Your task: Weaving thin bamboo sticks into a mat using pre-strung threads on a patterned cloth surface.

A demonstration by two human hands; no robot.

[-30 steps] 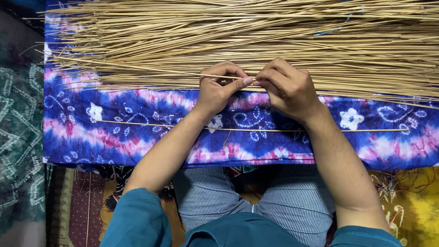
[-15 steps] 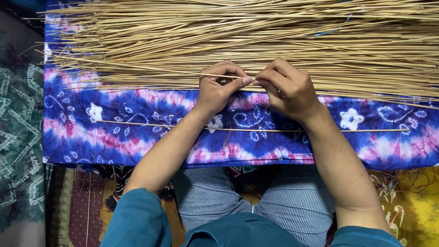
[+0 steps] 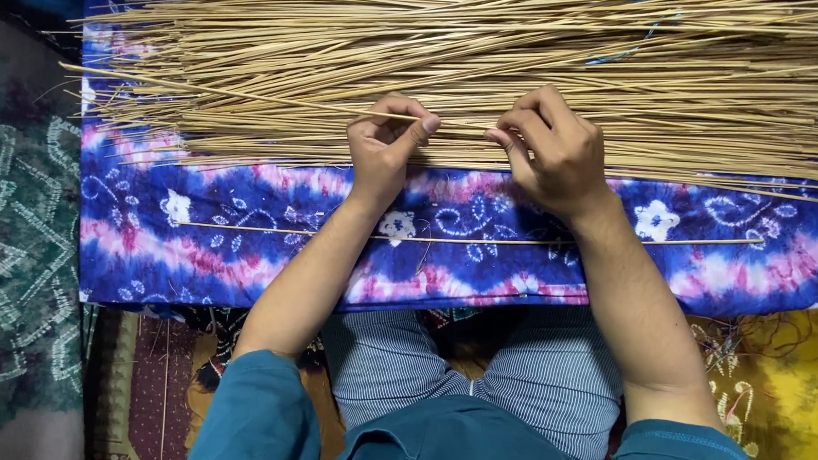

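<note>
A broad pile of thin tan sticks (image 3: 490,68) lies across the far half of a blue, purple and pink tie-dye cloth (image 3: 197,248). My left hand (image 3: 385,151) rests at the pile's near edge and pinches one thin stick (image 3: 249,94) between thumb and forefinger; the stick runs out to the left over the pile. My right hand (image 3: 555,154) sits a little to the right, fingers curled with the fingertips together on the pile, and I see nothing held in it. A single long stick (image 3: 482,241) lies alone on the cloth under both wrists.
The cloth covers a low surface over my knees in striped trousers (image 3: 476,371). A green patterned fabric (image 3: 18,240) lies on the left and a yellow fabric (image 3: 779,384) at the lower right. Stick ends jut out past the pile's left edge.
My hands, close together before, have drawn apart. The left hand now holds a stick drawn out of the pile and pointing left.
</note>
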